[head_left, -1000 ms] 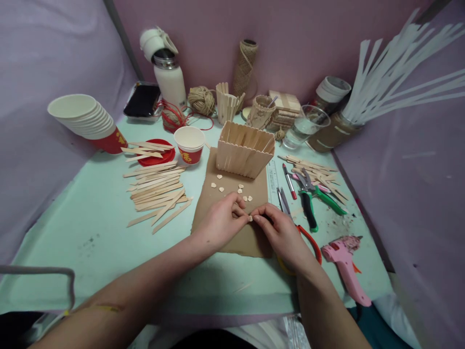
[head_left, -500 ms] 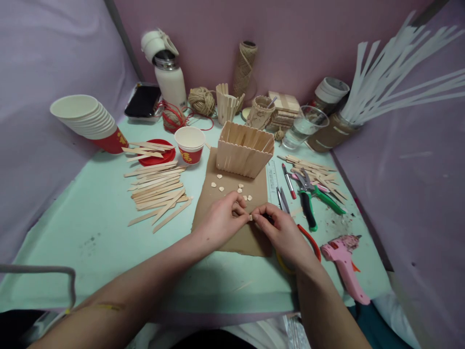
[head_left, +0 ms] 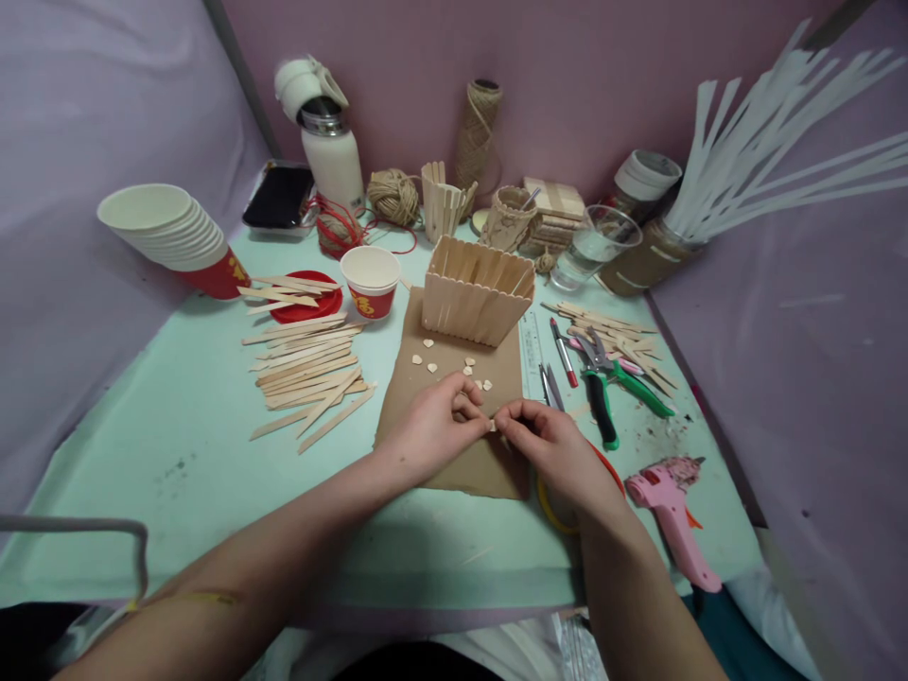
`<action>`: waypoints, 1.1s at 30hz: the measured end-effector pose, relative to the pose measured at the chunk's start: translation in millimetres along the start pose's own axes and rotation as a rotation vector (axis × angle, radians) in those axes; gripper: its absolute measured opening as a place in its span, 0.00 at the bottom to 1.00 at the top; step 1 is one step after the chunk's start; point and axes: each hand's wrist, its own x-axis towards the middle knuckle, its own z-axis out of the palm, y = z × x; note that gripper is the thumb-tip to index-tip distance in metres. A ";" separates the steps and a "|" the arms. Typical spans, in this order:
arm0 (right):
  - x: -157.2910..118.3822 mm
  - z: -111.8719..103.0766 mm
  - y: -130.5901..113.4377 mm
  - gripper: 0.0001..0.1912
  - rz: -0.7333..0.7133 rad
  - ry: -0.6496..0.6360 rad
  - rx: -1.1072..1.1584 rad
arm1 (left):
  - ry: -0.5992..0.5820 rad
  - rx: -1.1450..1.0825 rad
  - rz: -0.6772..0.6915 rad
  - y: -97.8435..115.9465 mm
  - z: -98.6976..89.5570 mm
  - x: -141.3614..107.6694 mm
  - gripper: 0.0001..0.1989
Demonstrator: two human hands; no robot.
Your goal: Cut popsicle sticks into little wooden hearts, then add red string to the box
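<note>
A small wooden piece (head_left: 492, 427) pinched between my hands
My left hand (head_left: 438, 424) and right hand (head_left: 550, 445) clamp their fingers on it above the cardboard (head_left: 454, 473); the slatted box (head_left: 472, 310) stands towards twelve o'clock.

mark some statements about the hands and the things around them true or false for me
1. The left hand and right hand meet at a small pale piece. True.
2. The slatted box lies upside down. False: it stands with its opening up, on the cardboard.
3. The scissors are in the left hand. False: they lie on the table, partly hidden by the right hand.
4. The glue gun is pink. True.
</note>
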 end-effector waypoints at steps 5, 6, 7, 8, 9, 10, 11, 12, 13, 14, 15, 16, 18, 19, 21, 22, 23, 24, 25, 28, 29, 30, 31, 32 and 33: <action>-0.8 -0.9 -1.3 0.15 0.045 -0.021 0.094 | -0.014 -0.044 -0.010 -1.4 1.2 0.4 0.10; -0.8 -1.0 -1.1 0.15 0.050 -0.021 0.096 | -0.015 -0.045 -0.010 -1.6 1.4 0.2 0.10; -0.8 -1.1 -0.8 0.15 0.054 -0.021 0.093 | -0.017 -0.047 -0.009 -1.8 1.5 0.1 0.10; -0.7 -1.2 -0.5 0.15 0.057 -0.021 0.089 | -0.017 -0.048 -0.009 -1.9 1.5 0.0 0.10; -0.6 -1.3 -0.1 0.15 0.059 -0.022 0.085 | -0.015 -0.049 -0.011 -1.9 1.4 -0.1 0.10; -0.4 -1.3 0.2 0.15 0.062 -0.024 0.082 | -0.013 -0.049 -0.015 -1.7 1.3 0.0 0.10; -0.2 -1.3 0.3 0.15 0.064 -0.025 0.078 | -0.011 -0.048 -0.020 -1.4 1.1 0.1 0.10; -0.1 -1.2 0.3 0.15 0.065 -0.026 0.075 | -0.010 -0.048 -0.025 -1.0 0.9 0.2 0.10; 0.1 -1.1 0.1 0.15 0.064 -0.026 0.074 | -0.009 -0.048 -0.029 -0.5 0.6 0.3 0.10; 0.2 -0.9 -0.2 0.15 0.064 -0.026 0.074 | -0.011 -0.047 -0.033 0.1 0.3 0.4 0.10; 0.3 -0.7 -0.6 0.15 0.064 -0.027 0.077 | -0.013 -0.046 -0.035 0.5 0.2 0.5 0.10; 0.4 -0.5 -1.0 0.14 0.063 -0.028 0.083 | -0.015 -0.044 -0.038 0.9 0.1 0.4 0.10; 0.5 -0.2 -1.6 0.14 0.057 -0.026 0.095 | -0.016 -0.045 -0.037 1.0 0.2 0.0 0.10; 0.6 -0.2 -1.8 0.14 0.053 -0.025 0.095 | -0.018 -0.047 -0.036 0.8 0.5 -0.2 0.10; 1.0 -0.5 -1.8 0.14 0.046 -0.021 0.079 | -0.019 -0.054 -0.033 0.1 1.0 -0.5 0.10; 1.1 -0.8 -1.8 0.14 0.043 -0.017 0.069 | -0.020 -0.057 -0.031 -0.2 1.2 -0.5 0.10; 1.3 -1.0 -1.6 0.14 0.042 -0.016 0.060 | -0.022 -0.060 -0.030 -0.3 1.4 -0.4 0.10; 1.4 -1.2 -1.4 0.14 0.041 -0.016 0.055 | -0.025 -0.064 -0.029 -0.2 1.5 -0.2 0.10; 1.4 -1.3 -1.2 0.14 0.038 -0.015 0.054 | -0.027 -0.068 -0.029 0.1 1.5 0.0 0.10; 1.0 -0.9 -0.8 0.14 0.040 -0.020 0.062 | -0.029 -0.079 -0.035 1.5 1.5 0.4 0.10; 0.7 -0.6 -0.8 0.14 0.041 -0.018 0.065 | -0.029 -0.078 -0.038 1.9 1.5 0.5 0.10; 0.5 -0.3 -0.9 0.14 0.041 -0.018 0.066 | -0.032 -0.078 -0.039 2.1 1.5 0.5 0.10; 0.2 0.0 -1.1 0.14 0.043 -0.018 0.066 | -0.035 -0.079 -0.038 2.1 1.6 0.4 0.10; 0.0 0.2 -1.4 0.14 0.043 -0.018 0.062 | -0.040 -0.083 -0.036 2.0 1.6 0.3 0.10; -0.1 0.4 -1.7 0.14 0.042 -0.016 0.059 | -0.045 -0.088 -0.035 1.8 1.7 0.2 0.10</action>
